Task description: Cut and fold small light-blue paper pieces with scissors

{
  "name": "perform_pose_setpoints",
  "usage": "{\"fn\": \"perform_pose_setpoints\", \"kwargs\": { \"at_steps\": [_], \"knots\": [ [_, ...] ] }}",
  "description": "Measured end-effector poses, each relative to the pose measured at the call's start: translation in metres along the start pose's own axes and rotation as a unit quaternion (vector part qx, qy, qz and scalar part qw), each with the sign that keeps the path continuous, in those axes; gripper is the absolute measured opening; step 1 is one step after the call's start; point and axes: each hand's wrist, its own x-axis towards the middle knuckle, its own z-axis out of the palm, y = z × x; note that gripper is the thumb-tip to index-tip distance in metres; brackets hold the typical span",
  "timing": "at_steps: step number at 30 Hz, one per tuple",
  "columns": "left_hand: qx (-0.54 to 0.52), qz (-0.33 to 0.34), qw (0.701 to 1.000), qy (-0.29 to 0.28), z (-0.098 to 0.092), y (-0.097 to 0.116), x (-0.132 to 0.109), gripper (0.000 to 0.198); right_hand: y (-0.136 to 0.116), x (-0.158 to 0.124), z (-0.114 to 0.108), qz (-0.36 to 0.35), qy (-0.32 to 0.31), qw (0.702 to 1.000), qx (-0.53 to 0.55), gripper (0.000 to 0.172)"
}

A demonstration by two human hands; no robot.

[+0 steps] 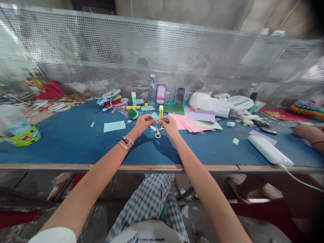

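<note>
- Both my hands are pinching: the left hand (143, 122) and right hand (170, 123) have a small light-blue paper piece (155, 115) at the fingertips, just beyond the scissors (158, 134). Can't tell if it's creased or rolled, my fingers hide most of it.
- Tip, imo: go light on the pinch and line the edges up first, then press with a fingertip from the middle outward. Thin paper probably wrinkles if you tug both ends.
- I'd also mind my wrists, since the scissors lie right under my hands.
- The scissors look pale, with rounded loops; the near loop points my way.
- Glue stick (161, 110), yellow with a white cap, stands upright beyond the scissors.
- Left of the scissors there's a flat, four-sided light-blue sheet (114, 126), smooth and matte.
- Right of them, pink sheets (188, 123) overlap in a loose fan.
- Beyond and left of them sits a crinkly dark green bundle (133, 114).
- All on a blue surface (144, 150) sprinkled with tiny scraps.
</note>
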Motion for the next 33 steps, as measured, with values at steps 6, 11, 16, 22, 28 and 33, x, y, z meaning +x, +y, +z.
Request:
{"fn": "perform_pose_setpoints", "kwargs": {
  "at_steps": [6, 11, 16, 22, 28, 33],
  "knots": [
    [0.003, -0.026, 0.999, 0.023, -0.001, -0.001, 0.001, 0.032, -0.004, -0.002, 0.0, 0.002, -0.012, 1.0, -0.002, 0.037],
    [0.008, -0.018, 1.0, 0.02, 0.0, 0.002, -0.001, 0.038, -0.003, -0.001, -0.001, 0.002, -0.013, 1.0, -0.014, 0.038],
    [-0.03, -0.03, 0.999, 0.018, -0.003, 0.002, 0.001, 0.039, -0.006, -0.004, 0.0, -0.053, -0.048, 0.997, -0.031, 0.038],
    [-0.025, -0.052, 0.998, -0.032, -0.013, -0.002, 0.003, 0.037, -0.013, -0.008, -0.003, -0.145, -0.085, 0.979, -0.112, 0.035],
    [-0.004, -0.047, 0.997, -0.067, -0.017, -0.003, 0.003, 0.037, -0.011, -0.006, -0.008, -0.171, -0.085, 0.964, -0.183, 0.012],
    [0.079, 0.022, 0.995, -0.055, -0.014, -0.001, 0.003, 0.034, -0.009, -0.006, -0.007, -0.188, -0.086, 0.962, -0.177, 0.012]
  ]
}}
